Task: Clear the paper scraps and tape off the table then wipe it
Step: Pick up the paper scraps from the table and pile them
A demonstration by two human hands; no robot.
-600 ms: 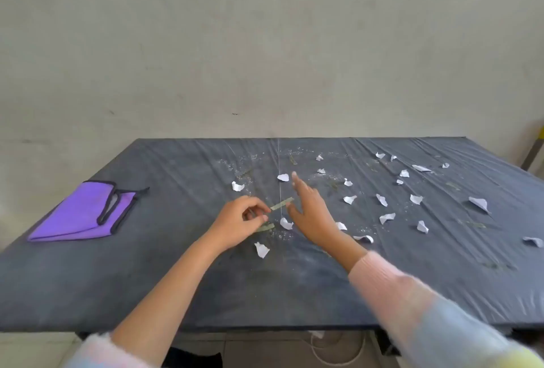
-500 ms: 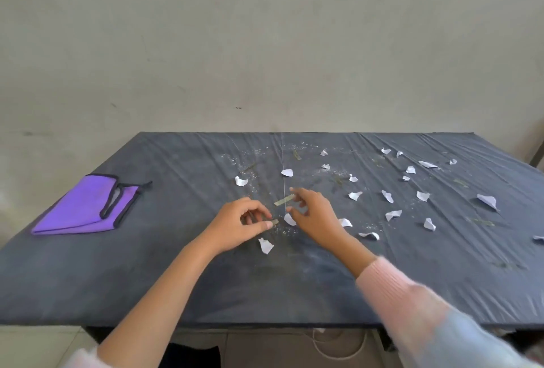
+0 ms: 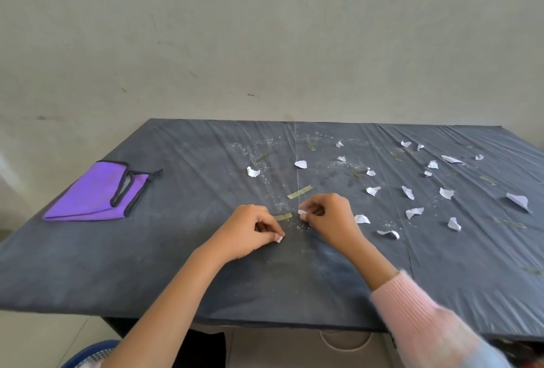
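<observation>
White, torn paper scraps lay scattered, some curled, across the middle and right of the dark counter. Two more were pinched in the left hand and right hand. Short greenish tape strips were stuck flat among them.

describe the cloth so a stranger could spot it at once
Start at the dark table and look to its left side. The purple cloth lies folded there, black-edged, alone, far larger than the white scraps scattered to the right.
</observation>
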